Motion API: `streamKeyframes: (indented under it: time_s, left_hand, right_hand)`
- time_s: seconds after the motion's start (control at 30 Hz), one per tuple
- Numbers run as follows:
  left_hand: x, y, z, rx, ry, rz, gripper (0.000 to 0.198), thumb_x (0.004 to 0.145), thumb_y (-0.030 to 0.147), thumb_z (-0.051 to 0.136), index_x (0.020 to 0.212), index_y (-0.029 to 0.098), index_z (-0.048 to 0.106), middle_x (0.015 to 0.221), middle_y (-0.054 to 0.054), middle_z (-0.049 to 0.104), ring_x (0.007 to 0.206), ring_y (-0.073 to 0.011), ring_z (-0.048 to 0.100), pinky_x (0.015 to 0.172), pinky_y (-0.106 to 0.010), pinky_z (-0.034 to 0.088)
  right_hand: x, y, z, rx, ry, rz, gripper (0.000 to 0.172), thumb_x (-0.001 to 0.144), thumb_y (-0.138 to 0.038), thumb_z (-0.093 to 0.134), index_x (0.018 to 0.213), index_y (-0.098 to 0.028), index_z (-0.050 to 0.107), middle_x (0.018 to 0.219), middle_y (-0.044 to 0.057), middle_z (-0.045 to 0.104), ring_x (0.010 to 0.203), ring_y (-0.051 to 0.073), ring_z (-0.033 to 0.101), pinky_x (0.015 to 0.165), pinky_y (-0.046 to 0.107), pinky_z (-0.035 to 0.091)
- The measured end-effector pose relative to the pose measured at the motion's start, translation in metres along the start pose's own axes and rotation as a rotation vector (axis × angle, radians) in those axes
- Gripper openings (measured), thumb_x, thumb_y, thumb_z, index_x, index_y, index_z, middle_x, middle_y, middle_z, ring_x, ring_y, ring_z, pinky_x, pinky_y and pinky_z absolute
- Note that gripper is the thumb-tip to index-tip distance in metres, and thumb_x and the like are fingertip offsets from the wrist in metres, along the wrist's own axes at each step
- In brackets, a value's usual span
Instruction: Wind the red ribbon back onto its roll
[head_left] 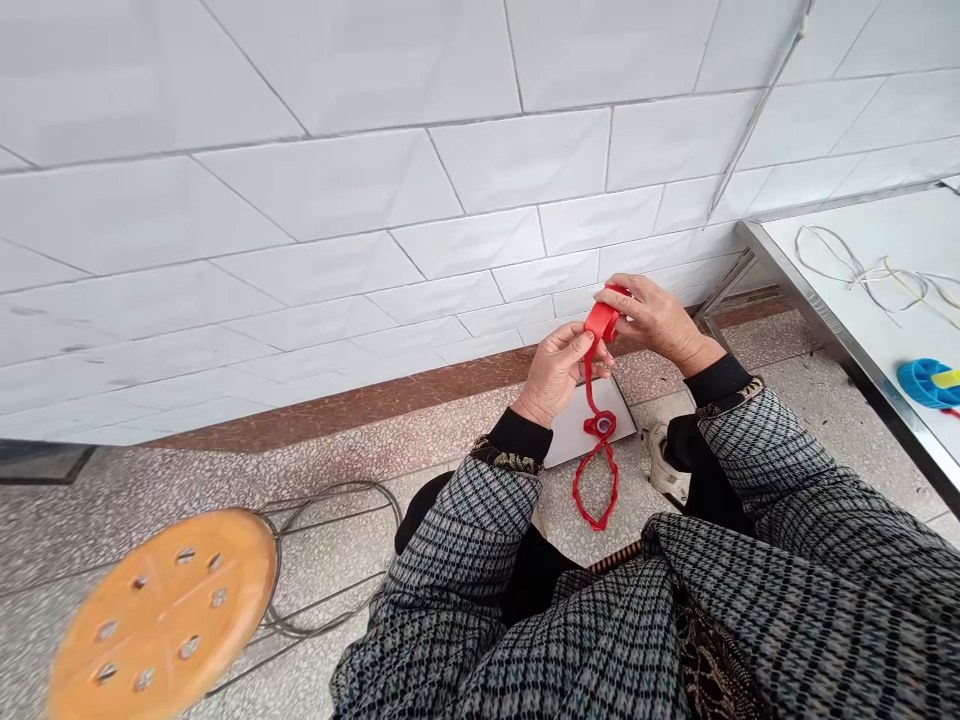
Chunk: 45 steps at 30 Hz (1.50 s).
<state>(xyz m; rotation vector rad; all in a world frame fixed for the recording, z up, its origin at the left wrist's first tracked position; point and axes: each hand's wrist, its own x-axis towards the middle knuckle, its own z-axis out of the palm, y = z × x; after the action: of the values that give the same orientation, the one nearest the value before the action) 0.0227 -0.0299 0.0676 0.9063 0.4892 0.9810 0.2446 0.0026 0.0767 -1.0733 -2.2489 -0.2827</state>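
at centre right of the frame, the left hand (553,372) pinches the red ribbon (599,320) and the right hand (660,322) closes its grip on the upper folds; below them hangs a red looped cord (615,480). the step in hand appears to be folding or winding the ribbon; the next move calls for even tension and a firm left grip. beyond, upper frame, stands the tiled wall (345,190).

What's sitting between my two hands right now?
In the head view, a red strip lies between your left hand and right hand, both gripping it.
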Motion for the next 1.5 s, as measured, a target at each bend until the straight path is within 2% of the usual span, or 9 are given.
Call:
streamKeyframes:
  time_s: [0.17,0.4,0.5,0.6,0.73,0.93,1.13,1.3,1.5]
  left_hand:
    - [0.0,0.002,-0.005,0.02,0.086,0.104,0.048,0.068,0.049,0.102,0.078,0.019,0.065,0.072,0.001,0.069,0.069,-0.0133,0.067,0.073,-0.031,0.06]
    - [-0.001,0.005,-0.009,-0.039,0.114,0.146,0.059,0.061,0.042,0.103,0.059,0.018,0.049,0.064,0.003,0.058,0.066,-0.0096,0.059,0.069,-0.025,0.046]
    - [-0.001,0.004,-0.009,-0.092,0.107,0.139,0.058,0.061,0.036,0.102,0.062,0.02,0.046,0.058,0.007,0.047,0.059,-0.0084,0.051,0.065,-0.025,0.042]
    - [0.0,0.0,-0.007,-0.082,0.126,0.092,0.044,0.063,0.034,0.101,0.083,0.021,0.064,0.065,0.007,0.055,0.055,-0.0063,0.044,0.061,-0.025,0.04]
    - [0.0,-0.003,-0.006,0.015,0.142,0.018,0.053,0.063,0.043,0.103,0.1,0.016,0.076,0.071,0.004,0.062,0.052,-0.0047,0.043,0.056,-0.025,0.033]
    - [-0.005,0.0,-0.006,0.136,0.08,-0.004,0.057,0.07,0.064,0.098,0.074,0.014,0.071,0.058,0.004,0.051,0.049,-0.0046,0.04,0.054,-0.025,0.028]
    - [-0.01,-0.002,0.003,0.193,0.017,0.005,0.06,0.073,0.072,0.093,0.074,0.015,0.072,0.052,0.005,0.046,0.048,-0.006,0.037,0.054,-0.026,0.023]
    - [-0.012,0.0,0.008,0.231,0.013,0.04,0.061,0.076,0.074,0.089,0.075,0.016,0.071,0.053,0.004,0.045,0.05,-0.0072,0.037,0.055,-0.028,0.023]
    - [-0.013,0.0,0.005,0.244,0.014,0.037,0.061,0.076,0.075,0.089,0.074,0.016,0.071,0.053,0.004,0.045,0.05,-0.0076,0.036,0.055,-0.028,0.022]
  right_hand:
    - [-0.001,0.002,0.004,0.034,-0.01,-0.023,0.05,0.096,-0.004,0.063,0.14,-0.027,0.071,0.136,0.013,0.071,0.119,0.029,0.068,0.102,0.046,0.064]
    - [-0.003,0.011,0.001,0.062,0.036,-0.037,0.053,0.092,-0.003,0.06,0.14,-0.025,0.071,0.134,0.013,0.072,0.119,0.03,0.07,0.103,0.047,0.062]
    - [-0.003,0.015,-0.003,0.093,0.056,-0.002,0.053,0.092,-0.004,0.06,0.139,-0.025,0.072,0.132,0.014,0.073,0.119,0.031,0.07,0.104,0.047,0.062]
    - [-0.003,0.019,-0.004,0.128,0.052,0.06,0.054,0.092,-0.004,0.06,0.139,-0.026,0.072,0.131,0.013,0.074,0.119,0.03,0.071,0.104,0.047,0.062]
    - [-0.003,0.022,-0.004,0.177,0.049,0.083,0.053,0.09,-0.005,0.062,0.138,-0.026,0.073,0.13,0.012,0.076,0.118,0.03,0.072,0.104,0.049,0.063]
    - [-0.003,0.02,-0.005,0.328,-0.008,0.207,0.057,0.087,-0.009,0.062,0.142,-0.022,0.073,0.136,0.012,0.077,0.119,0.03,0.073,0.097,0.045,0.066]
    - [-0.003,0.023,0.004,0.355,-0.046,0.433,0.057,0.081,-0.016,0.068,0.138,-0.017,0.074,0.125,0.013,0.081,0.096,0.026,0.076,0.088,0.042,0.068]
    - [-0.002,0.025,0.009,0.329,-0.03,0.369,0.055,0.076,-0.014,0.065,0.129,-0.014,0.077,0.127,0.016,0.08,0.113,0.032,0.075,0.096,0.049,0.067]
    - [0.0,0.019,0.002,0.412,-0.067,0.433,0.052,0.076,-0.017,0.068,0.126,-0.014,0.08,0.124,0.015,0.082,0.103,0.029,0.077,0.094,0.045,0.067]
